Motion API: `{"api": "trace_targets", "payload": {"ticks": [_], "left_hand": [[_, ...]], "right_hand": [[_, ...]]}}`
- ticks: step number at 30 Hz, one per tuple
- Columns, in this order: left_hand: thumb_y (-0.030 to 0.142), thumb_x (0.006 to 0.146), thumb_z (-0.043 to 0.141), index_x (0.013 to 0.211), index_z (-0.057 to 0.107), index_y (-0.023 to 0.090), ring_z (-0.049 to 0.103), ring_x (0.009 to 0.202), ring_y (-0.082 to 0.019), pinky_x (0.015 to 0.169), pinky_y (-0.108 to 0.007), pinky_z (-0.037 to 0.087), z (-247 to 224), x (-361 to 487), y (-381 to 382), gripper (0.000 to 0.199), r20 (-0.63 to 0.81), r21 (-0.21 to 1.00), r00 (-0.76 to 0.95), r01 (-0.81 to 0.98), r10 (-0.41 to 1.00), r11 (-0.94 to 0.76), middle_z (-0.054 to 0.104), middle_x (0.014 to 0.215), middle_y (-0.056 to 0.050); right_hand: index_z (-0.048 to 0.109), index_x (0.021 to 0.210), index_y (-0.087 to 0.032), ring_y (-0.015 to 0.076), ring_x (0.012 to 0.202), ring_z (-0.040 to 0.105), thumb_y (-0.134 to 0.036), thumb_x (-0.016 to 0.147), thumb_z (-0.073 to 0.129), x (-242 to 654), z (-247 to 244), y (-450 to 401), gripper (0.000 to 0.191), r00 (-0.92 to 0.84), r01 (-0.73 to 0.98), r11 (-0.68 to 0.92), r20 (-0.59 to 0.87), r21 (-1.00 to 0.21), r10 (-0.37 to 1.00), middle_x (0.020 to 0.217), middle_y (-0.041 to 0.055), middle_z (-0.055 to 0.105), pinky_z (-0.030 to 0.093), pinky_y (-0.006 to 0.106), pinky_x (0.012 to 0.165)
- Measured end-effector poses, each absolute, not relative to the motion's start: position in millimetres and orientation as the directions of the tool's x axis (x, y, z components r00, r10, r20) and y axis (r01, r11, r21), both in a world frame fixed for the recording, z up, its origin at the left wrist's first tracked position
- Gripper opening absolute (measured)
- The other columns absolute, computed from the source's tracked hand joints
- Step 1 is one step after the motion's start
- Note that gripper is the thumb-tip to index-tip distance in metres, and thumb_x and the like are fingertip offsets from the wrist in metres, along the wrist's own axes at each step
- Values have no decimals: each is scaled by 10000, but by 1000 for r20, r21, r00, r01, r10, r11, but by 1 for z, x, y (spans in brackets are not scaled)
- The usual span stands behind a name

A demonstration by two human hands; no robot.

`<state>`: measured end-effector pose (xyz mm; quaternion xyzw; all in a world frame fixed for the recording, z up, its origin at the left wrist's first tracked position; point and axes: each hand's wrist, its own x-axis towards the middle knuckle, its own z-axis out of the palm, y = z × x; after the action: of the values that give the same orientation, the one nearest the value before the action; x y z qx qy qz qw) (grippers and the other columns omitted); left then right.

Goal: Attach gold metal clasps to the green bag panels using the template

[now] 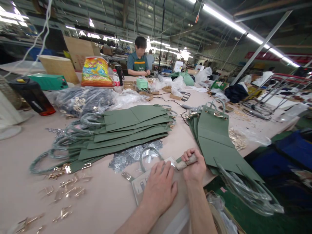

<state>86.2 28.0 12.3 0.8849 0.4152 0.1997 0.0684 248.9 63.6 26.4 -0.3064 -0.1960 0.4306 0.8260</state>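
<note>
My left hand (159, 187) lies flat, fingers stretched out, over a pale flat piece (138, 186) at the front of the table. A green wrapped loop handle (142, 157) arches behind that piece, and a metal fitting on a green tab (127, 176) sticks out at its left. Closed around a tool with a thick beige handle (185, 162) is my right hand (195, 167); the tool's working end is unclear. Small flat metal plates (129, 157) lie scattered just behind the pale piece.
Stacked green panels with loop handles (131, 126) lie at mid-left. More green panels (214, 136) overhang the right edge. Gold fittings (70, 188) are strewn at front left. Plastic bags, a dark tumbler (32, 97) and a bottle (116, 79) stand behind. A co-worker (138, 60) works across the table.
</note>
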Motion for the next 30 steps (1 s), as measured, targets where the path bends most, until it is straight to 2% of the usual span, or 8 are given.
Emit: {"api": "trace_targets", "payload": {"ticks": [4,7,14,19,24,28,30], "left_hand": [[458,1026,500,1452,561,184,449,1399,-313,1209,-514,341,11,86,28,510,287,301,570,709,770,-637,546,1541,-79],[449,1024,504,1449,563,179,448,1403,-314,1209,-510,342,11,86,29,508,282,308,574,705,769,-639,544,1543,-80],[444,1020,512,1437,576,175,454,1405,-313,1212,-503,343,11,87,29,501,289,317,568,703,771,-637,550,1539,-84],[446,1019,506,1424,586,169,461,1402,-316,1210,-499,339,11,87,30,497,300,320,565,699,769,-639,553,1538,-87],[440,1018,502,1420,583,148,459,1412,-323,1220,-502,328,11,86,29,503,297,312,564,705,770,-637,547,1541,-112],[435,1017,494,1391,600,155,469,1407,-316,1213,-503,343,12,86,29,479,291,335,567,694,771,-637,563,1523,-117],[456,997,521,1449,554,133,460,1414,-326,1201,-508,360,12,88,32,556,278,356,529,719,802,-598,529,1557,-133]], "right_hand": [[554,695,-195,61,406,274,-368,921,610,241,19,64,290,608,-534,532,138,-657,782,555,-86,363,275,189,381],[539,677,-201,65,381,224,-368,991,531,237,15,62,356,666,-471,602,188,-645,722,515,-89,332,237,194,368],[551,682,-199,70,382,257,-331,1009,476,226,12,58,360,692,-311,669,322,-675,646,513,-79,345,246,197,382],[532,703,-204,76,389,297,-313,1027,463,219,11,62,349,711,-205,673,364,-711,601,523,-81,351,258,191,388],[525,709,-207,75,395,347,-400,1038,492,218,10,72,383,608,-144,564,377,-813,699,538,-81,372,280,189,383],[528,698,-204,69,378,319,-500,1014,541,223,13,90,433,486,-100,359,270,-928,831,503,-87,371,256,192,360],[527,696,-205,67,376,301,-528,998,561,224,13,97,443,433,-89,275,212,-957,876,488,-92,363,246,193,356]]}}
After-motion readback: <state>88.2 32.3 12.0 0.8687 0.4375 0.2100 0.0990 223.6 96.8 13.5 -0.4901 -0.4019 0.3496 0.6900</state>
